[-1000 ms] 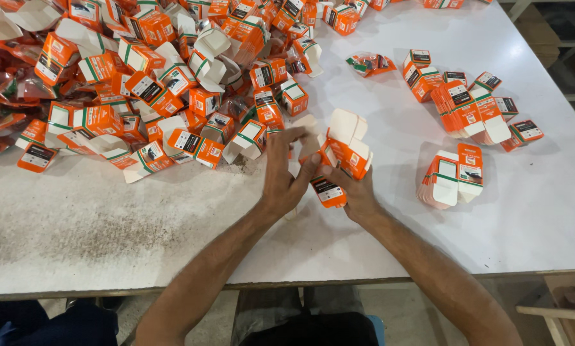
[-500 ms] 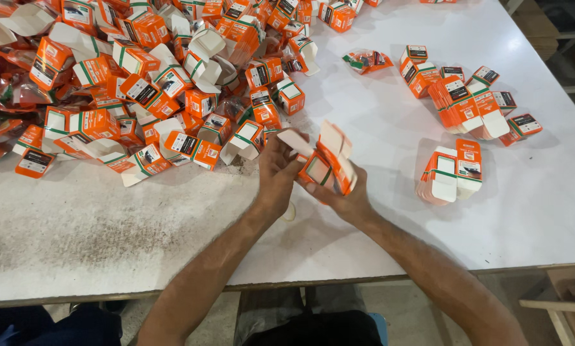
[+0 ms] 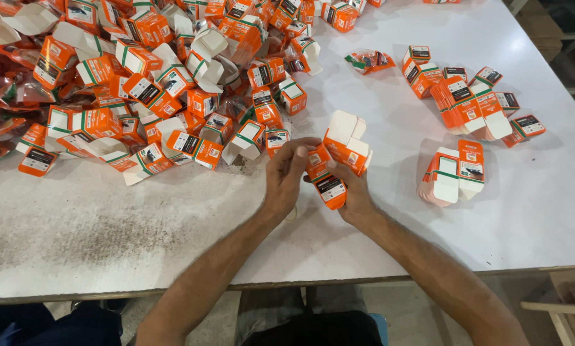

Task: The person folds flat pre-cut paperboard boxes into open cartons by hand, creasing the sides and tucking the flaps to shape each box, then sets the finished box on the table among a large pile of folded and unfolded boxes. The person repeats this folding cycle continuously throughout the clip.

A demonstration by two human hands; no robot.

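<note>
both hands [image 3: 319,179] hold an orange carton [image 3: 338,157] above the table [image 3: 172,224]

A packing workshop, probably part of a small factory.

A large white work table [image 3: 505,211] carries a heap of small orange cartons [image 3: 165,83], many with flaps open, beside stacks of flat unfolded cartons [image 3: 451,173] and sealed plastic sachets [image 3: 370,61]; the floor beyond is dim and hard to make out.

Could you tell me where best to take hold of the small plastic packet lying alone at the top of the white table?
Probably pinch the plastic packet across its short sides from straight above: it lies flat on the table with bare surface around it, clear of the flat orange boxes at its right.
</note>
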